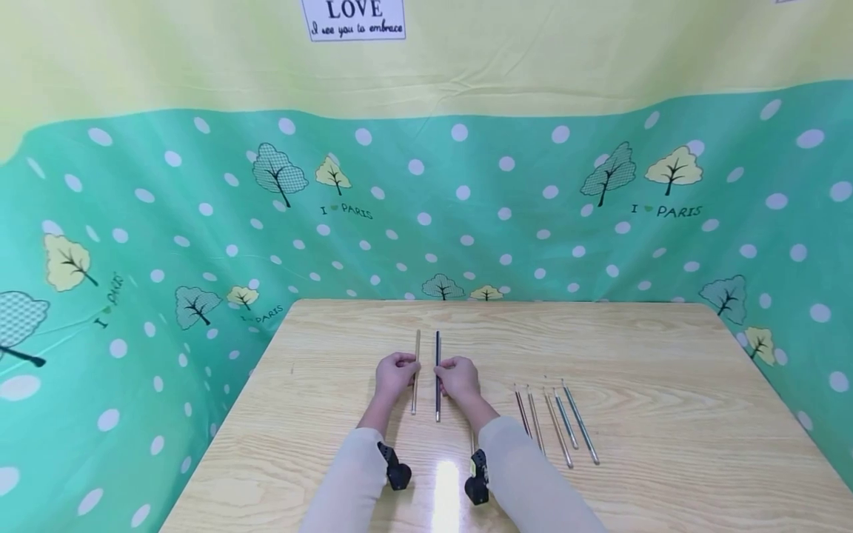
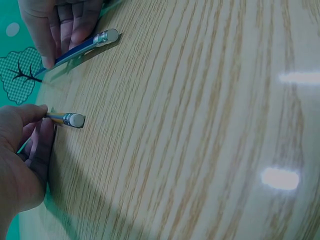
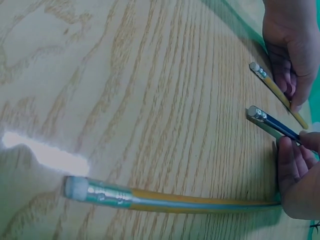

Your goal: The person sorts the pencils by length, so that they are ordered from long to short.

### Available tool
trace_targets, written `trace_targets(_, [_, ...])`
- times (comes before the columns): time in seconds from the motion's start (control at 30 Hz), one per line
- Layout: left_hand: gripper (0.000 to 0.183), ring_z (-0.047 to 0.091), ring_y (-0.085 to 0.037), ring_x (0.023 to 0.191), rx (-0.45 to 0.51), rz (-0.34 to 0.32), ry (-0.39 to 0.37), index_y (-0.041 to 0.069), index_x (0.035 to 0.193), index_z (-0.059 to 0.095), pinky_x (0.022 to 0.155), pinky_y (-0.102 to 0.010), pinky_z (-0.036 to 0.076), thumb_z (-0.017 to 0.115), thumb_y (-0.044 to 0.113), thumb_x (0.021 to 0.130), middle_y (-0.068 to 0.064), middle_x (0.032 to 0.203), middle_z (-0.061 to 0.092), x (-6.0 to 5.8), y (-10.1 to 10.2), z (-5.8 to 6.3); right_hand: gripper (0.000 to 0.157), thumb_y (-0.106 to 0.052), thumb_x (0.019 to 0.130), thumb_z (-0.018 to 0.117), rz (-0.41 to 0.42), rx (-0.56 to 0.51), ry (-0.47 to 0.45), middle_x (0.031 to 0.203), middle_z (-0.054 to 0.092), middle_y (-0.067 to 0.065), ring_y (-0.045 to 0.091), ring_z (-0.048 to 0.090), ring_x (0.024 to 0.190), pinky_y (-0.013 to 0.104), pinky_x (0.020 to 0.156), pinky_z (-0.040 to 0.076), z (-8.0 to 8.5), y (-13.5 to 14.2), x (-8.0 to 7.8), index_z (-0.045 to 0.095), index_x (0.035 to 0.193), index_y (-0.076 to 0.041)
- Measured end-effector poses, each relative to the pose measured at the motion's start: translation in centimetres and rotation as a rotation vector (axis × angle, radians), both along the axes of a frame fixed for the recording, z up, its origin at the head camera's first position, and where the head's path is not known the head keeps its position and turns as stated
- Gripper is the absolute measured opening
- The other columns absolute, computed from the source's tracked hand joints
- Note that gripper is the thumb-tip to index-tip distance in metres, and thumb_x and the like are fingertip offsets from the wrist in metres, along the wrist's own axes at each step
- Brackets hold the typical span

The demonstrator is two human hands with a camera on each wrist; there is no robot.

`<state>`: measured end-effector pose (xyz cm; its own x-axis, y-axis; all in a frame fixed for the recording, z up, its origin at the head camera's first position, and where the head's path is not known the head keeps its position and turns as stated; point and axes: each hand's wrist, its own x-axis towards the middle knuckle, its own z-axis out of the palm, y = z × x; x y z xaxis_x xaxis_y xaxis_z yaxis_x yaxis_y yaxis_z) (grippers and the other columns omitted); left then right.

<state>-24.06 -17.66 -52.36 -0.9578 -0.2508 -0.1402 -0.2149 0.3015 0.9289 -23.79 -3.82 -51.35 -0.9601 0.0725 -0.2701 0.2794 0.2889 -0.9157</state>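
My left hand [image 1: 395, 376] pinches a yellow pencil [image 1: 414, 402] between thumb and fingers. A dark blue pencil [image 1: 437, 403] is pinched the same way in my right hand [image 1: 461, 377]. Both pencils point away from me, roughly side by side with a narrow gap between them. Their white eraser ends face me, and the left wrist view shows the yellow pencil's eraser [image 2: 76, 120] close over the wood. Beneath my right forearm lies another yellow pencil with a pale stripe [image 3: 200, 202], mostly hidden in the head view.
To the right of my right hand, several pencils lie spread on the wooden table [image 1: 640, 370], among them a dark red pencil [image 1: 523, 413] and a blue pencil [image 1: 581, 422]. My right sleeve [image 1: 526, 466] covers some of their ends. A green dotted curtain [image 1: 460, 192] hangs behind the table.
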Motion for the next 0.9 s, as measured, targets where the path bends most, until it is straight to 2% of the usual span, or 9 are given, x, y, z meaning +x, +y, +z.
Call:
trace_targets(0.17, [0.022, 0.059, -0.011, 0.062, 0.0, 0.002, -0.01, -0.001, 0.103, 0.067, 0.059, -0.023, 0.057, 0.067, 0.008, 0.082, -0.011, 0.084, 0.065, 0.2, 0.2, -0.1, 0.015, -0.014, 0.084, 0.067, 0.001, 0.098, 0.034, 0.068, 0.064, 0.006, 0.009, 0.053, 0.047, 0.018, 0.042, 0.045, -0.6, -0.1, 0.2, 0.067, 0.094, -0.003])
trace_targets(0.43, [0.023, 0.059, -0.012, 0.062, -0.003, 0.004, -0.022, -0.001, 0.104, 0.066, 0.06, -0.023, 0.057, 0.067, 0.008, 0.083, -0.01, 0.085, 0.064, 0.1, 0.1, -0.4, 0.013, -0.016, 0.082, 0.069, -0.001, 0.206, 0.059, 0.08, 0.068, 0.006, 0.014, 0.059, 0.061, 0.023, 0.054, 0.048, 0.1, -0.5, 0.7, 0.069, 0.09, -0.006])
trace_targets(0.67, [0.023, 0.057, -0.012, 0.063, -0.016, 0.017, -0.018, 0.0, 0.104, 0.066, 0.06, -0.023, 0.057, 0.067, 0.009, 0.083, -0.007, 0.084, 0.061, -0.3, -0.1, -0.4, 0.013, -0.016, 0.084, 0.067, -0.016, 0.242, 0.072, 0.089, 0.069, 0.008, 0.02, 0.062, 0.075, 0.032, 0.067, 0.052, 0.6, -1.1, 0.6, 0.068, 0.092, -0.007])
trace_targets(0.9, [0.024, 0.057, -0.012, 0.064, -0.002, 0.01, -0.023, 0.0, 0.104, 0.066, 0.061, -0.024, 0.057, 0.068, 0.008, 0.082, -0.007, 0.085, 0.061, -0.4, 0.0, -0.5, 0.014, -0.015, 0.084, 0.067, -0.029, 0.256, 0.086, 0.092, 0.069, 0.009, 0.022, 0.064, 0.08, 0.036, 0.072, 0.054, 0.9, -1.0, 0.7, 0.068, 0.093, -0.006])
